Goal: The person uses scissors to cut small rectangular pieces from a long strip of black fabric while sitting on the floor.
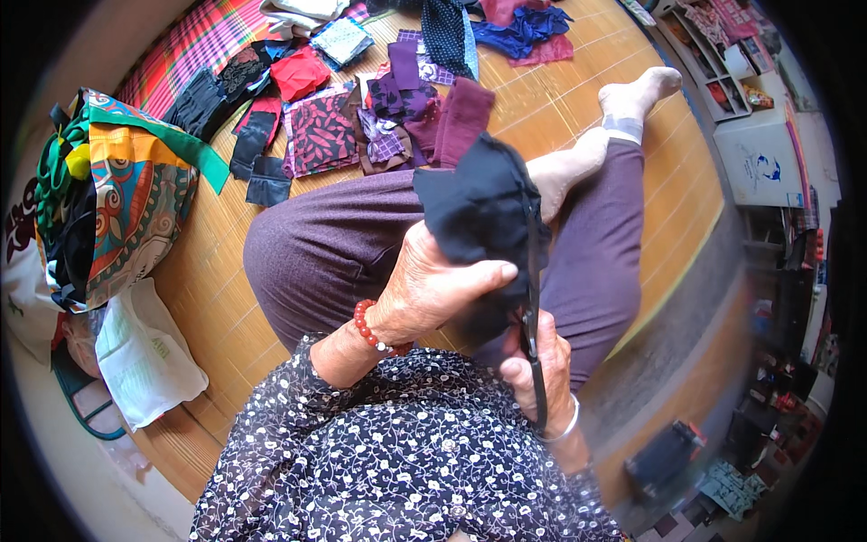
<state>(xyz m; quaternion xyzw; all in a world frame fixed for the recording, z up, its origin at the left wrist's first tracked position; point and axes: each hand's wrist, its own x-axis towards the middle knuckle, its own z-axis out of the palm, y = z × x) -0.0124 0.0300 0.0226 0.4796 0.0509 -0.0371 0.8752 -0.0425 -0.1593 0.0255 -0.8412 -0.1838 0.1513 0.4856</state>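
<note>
A piece of black cloth [474, 194] is held up over my lap. My left hand [442, 285], with a red bead bracelet on its wrist, is closed on it, the thumb lying across the front. Along the cloth's right edge a narrow black strip [539, 388] hangs down across the fingers of my right hand [546, 366]. That hand, with a pale bangle at the wrist, is closed just below the cloth. A small dark thing shows between its fingers, too hidden to name.
Folded cloth pieces [321, 135] in purple, red and black lie on the mat [221, 262] beyond my knees. A patterned bag [135, 212] stuffed with cloth stands at the left, near a white plastic bag [149, 352]. A white box [759, 163] and shelves line the right.
</note>
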